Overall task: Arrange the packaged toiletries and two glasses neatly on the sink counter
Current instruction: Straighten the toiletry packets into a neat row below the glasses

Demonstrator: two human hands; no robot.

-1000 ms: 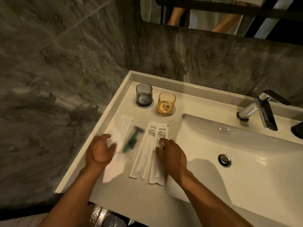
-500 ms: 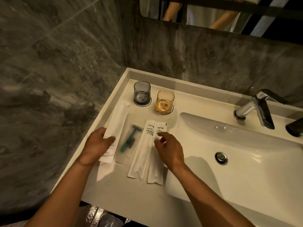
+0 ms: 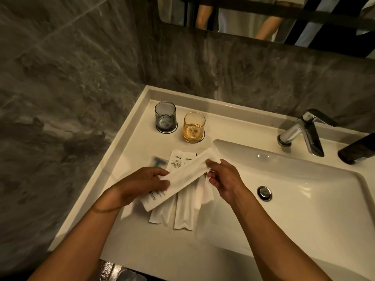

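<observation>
Both hands are holding one long white packet (image 3: 182,177) slantwise above the sink counter (image 3: 142,240): the left hand (image 3: 140,183) is pinching its lower end, the right hand (image 3: 221,177) its upper end. Two more white packets (image 3: 182,211) and a bagged green razor (image 3: 159,162) are lying beneath. Behind them, a grey glass (image 3: 165,116) and an amber glass (image 3: 194,127) are standing side by side.

White packets (image 3: 183,207) flat on counter, grey glass (image 3: 165,116), amber glass (image 3: 194,127)
</observation>
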